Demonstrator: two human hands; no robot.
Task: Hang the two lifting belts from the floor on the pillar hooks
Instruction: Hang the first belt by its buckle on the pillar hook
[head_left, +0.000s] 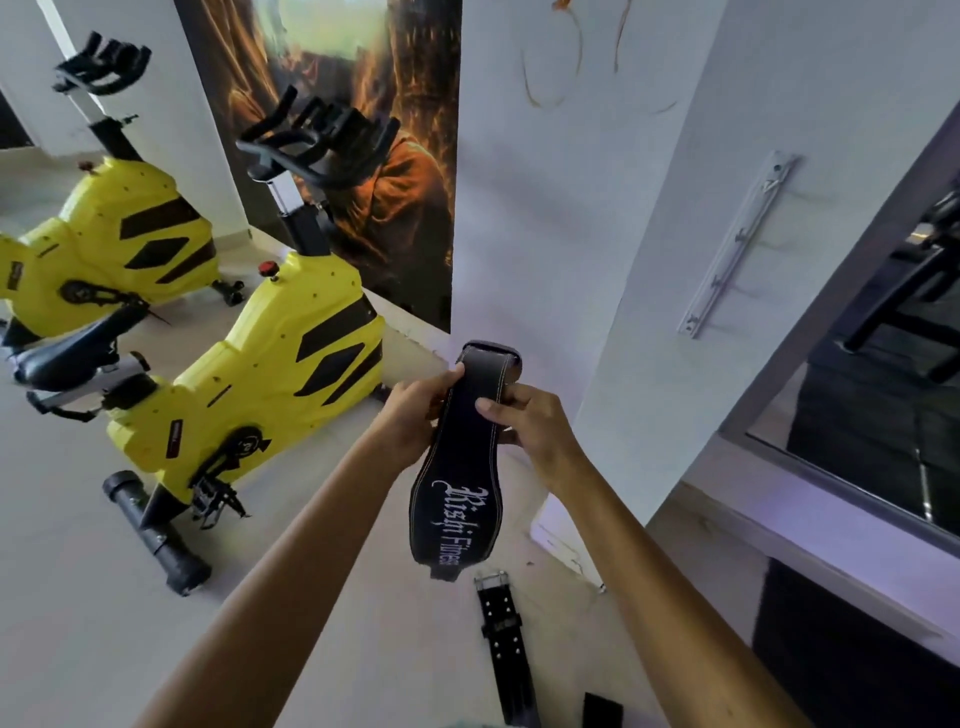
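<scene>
Pinching the narrow upper end of the black lifting belt in my left hand and right hand, both clamped, I judge its wide leather back stiff and weighty, hanging above the floor where the second belt lies.

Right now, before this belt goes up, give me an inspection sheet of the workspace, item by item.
Surface: pale floor, bare between the bikes and the pillar.
Job's things: black lifting belt held up in both hands; second belt lies on the floor; hook rail on the pillar carries nothing.
Clutter: small dark object on the floor at the lower edge, unclear what.
Grippers: left hand and right hand both grip the held belt near its upper end.
Cables: nothing seen.
Surroundings: two yellow exercise bikes to the left, wall poster, mirror to the right.
</scene>
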